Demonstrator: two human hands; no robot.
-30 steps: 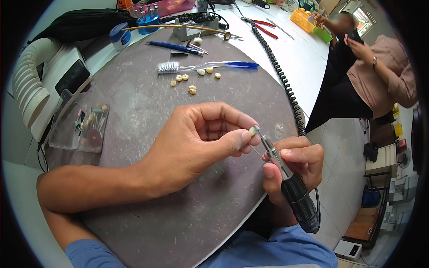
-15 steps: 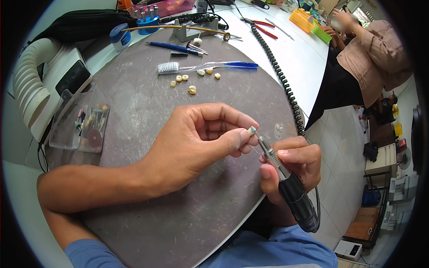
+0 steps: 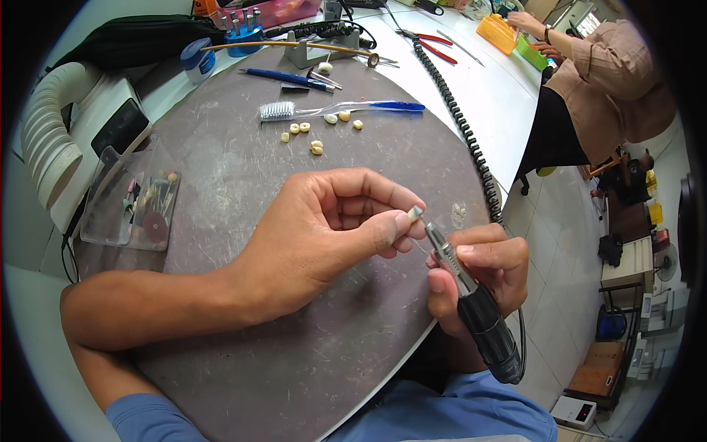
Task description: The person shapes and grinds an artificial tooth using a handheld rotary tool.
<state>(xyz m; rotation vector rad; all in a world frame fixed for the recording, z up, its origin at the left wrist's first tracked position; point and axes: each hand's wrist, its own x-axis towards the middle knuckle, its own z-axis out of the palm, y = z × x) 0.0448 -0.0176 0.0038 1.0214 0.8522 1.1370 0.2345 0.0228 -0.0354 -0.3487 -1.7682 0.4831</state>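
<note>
Between the thumb and fingers of my left hand is a small whitish dental crown with a blue-grey patch at its outer end. My right hand is wrapped round a rotary handpiece, silver at the nose and black at the body. Its nose points up and left at the crown, very close to it; whether the thin bit touches is too small to tell. Beyond my left hand, several loose tooth crowns lie on the grey-brown bench top, near a clear and blue toothbrush.
To the left stand a ribbed white suction hose and a clear box of burs and discs. Behind the toothbrush lie a blue pen and a stand. A coiled black cord runs along the right; a person works beyond.
My hands stay nearly in place; the crown looks slightly turned and the handpiece has shifted a little. The other person's arm now reaches toward the yellow basket.
</note>
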